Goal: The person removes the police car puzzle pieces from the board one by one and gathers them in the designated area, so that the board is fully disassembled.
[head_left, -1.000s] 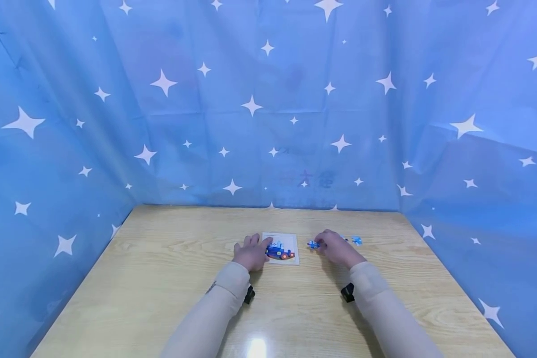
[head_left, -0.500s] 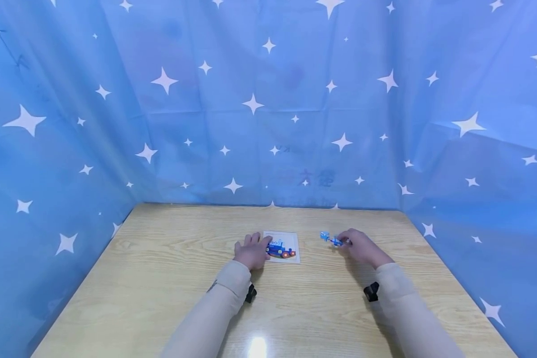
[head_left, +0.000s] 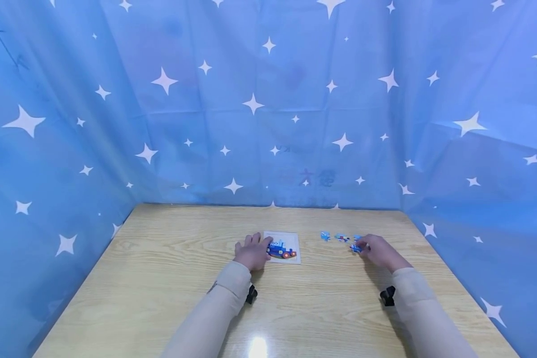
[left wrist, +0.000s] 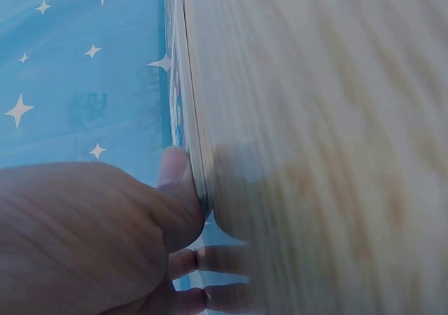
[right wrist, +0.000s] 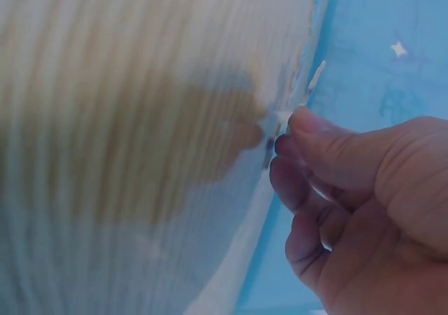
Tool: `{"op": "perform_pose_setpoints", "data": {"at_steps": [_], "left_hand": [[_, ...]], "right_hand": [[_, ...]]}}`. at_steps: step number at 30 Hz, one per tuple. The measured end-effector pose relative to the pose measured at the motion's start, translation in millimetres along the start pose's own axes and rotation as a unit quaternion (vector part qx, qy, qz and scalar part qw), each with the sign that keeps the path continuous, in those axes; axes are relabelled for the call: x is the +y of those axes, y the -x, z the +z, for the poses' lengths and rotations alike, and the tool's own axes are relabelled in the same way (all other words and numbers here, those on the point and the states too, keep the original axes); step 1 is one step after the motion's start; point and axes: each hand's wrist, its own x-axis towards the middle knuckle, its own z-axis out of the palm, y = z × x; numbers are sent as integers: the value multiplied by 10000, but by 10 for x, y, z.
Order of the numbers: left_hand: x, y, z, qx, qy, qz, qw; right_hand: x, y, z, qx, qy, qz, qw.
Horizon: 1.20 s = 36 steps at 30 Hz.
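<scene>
A square puzzle board with a blue cartoon train picture lies on the table in the head view. My left hand rests at its left edge, fingers spread, with the thumb over the board; the left wrist view shows the thumb against the thin edge. To the right of the board, my right hand pinches a small blue jigsaw piece between thumb and fingertips. In the right wrist view the pinched piece appears as a thin sliver by the thumb tip.
Loose jigsaw pieces lie in a row behind the right fingertips: a light blue piece, a blue and red piece, and a third piece partly hidden by the hand. A blue star-patterned curtain borders the wooden table.
My right hand has moved right along the loose pieces, from near the board, and pieces it covered now show to its left. My left hand and the board stay in place.
</scene>
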Motion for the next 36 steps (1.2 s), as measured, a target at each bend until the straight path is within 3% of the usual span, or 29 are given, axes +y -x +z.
{"op": "perform_pose_setpoints", "data": {"at_steps": [8, 28, 36], "left_hand": [[22, 52, -41, 67, 37, 41, 10000], [-20, -50, 19, -109, 84, -94, 9999], [-19, -15, 5, -38, 86, 7, 10000]], "right_hand": [[67, 13, 10, 36, 357, 56, 9993], [84, 12, 21, 68, 419, 315, 9986], [107, 10, 18, 60, 534, 370, 9979]]}}
